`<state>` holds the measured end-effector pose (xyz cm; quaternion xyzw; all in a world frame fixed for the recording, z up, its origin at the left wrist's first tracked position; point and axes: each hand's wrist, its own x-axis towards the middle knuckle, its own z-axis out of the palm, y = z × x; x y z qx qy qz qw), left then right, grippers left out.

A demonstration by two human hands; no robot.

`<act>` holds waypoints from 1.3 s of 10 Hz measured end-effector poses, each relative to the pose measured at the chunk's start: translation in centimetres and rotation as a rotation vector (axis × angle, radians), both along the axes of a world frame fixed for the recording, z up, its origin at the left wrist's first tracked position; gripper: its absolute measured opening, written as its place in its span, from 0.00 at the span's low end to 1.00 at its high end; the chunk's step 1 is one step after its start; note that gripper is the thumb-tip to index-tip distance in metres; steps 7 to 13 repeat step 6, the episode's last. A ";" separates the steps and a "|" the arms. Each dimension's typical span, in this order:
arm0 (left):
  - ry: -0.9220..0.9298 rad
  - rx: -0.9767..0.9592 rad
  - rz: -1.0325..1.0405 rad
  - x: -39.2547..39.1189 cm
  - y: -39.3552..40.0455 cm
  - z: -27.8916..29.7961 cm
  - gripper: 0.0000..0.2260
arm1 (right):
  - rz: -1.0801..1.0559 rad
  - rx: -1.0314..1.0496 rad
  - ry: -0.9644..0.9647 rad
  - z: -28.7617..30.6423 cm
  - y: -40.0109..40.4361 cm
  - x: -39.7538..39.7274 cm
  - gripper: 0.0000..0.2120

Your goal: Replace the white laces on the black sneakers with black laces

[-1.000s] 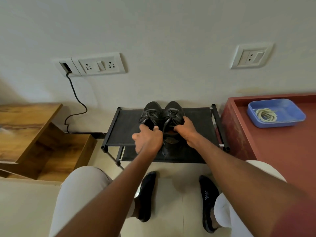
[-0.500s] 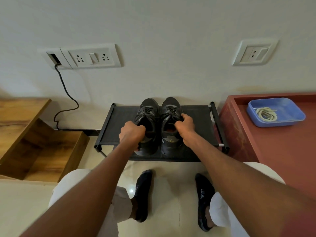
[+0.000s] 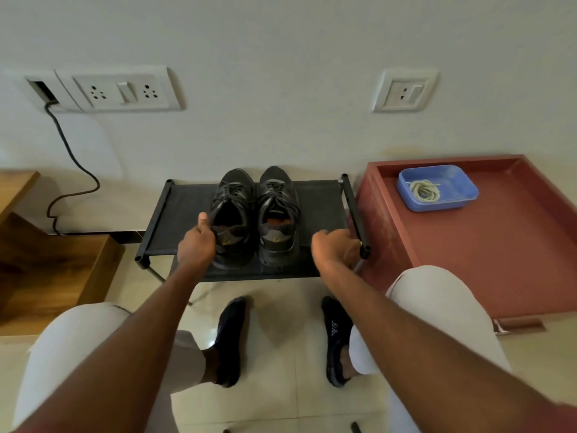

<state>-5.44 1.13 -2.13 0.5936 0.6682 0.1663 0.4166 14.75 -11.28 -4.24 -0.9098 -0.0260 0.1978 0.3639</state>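
you're squatting at a plain pale wall (image 3: 281, 42) with two socket plates, facing a low black shoe rack (image 3: 184, 214) on the tiled floor (image 3: 281, 354). the black sneakers (image 3: 254, 214) stand side by side at the middle of the rack's top shelf, toes toward the wall at 12 o'clock, heels toward you. both appear laced in dark laces; no white shows on them. at 2 o'clock from the shoes, a blue tray (image 3: 462, 200) sits on the red desk (image 3: 499, 260), holding a coil of pale laces (image 3: 424, 190), which i judge to be the old white ones.

your left hand (image 3: 196, 245) grips the heel collar of the left shoe, thumb up along its outer edge. your right hand (image 3: 335, 250) is off the shoes, fingers curled, at 3 o'clock of the right shoe near the rack's corner post; it seems to hold nothing, though whether it touches the frame i cannot tell.

so the swap itself looks done and the pair is put away. what's left, i'd say, is letting go of the left shoe.
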 end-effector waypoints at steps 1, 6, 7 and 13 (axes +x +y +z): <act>-0.034 -0.028 0.021 0.5 0.0 -0.1 0.37 | 0.094 0.140 0.048 -1.8 1.1 -0.9 0.27; 0.277 0.617 -0.378 0.9 -3.7 5.5 0.29 | 0.736 -0.025 -0.789 6.5 -0.5 -1.1 0.30; 0.277 0.617 -0.378 0.9 -3.7 5.5 0.29 | 0.736 -0.025 -0.789 6.5 -0.5 -1.1 0.30; 0.277 0.617 -0.378 0.9 -3.7 5.5 0.29 | 0.736 -0.025 -0.789 6.5 -0.5 -1.1 0.30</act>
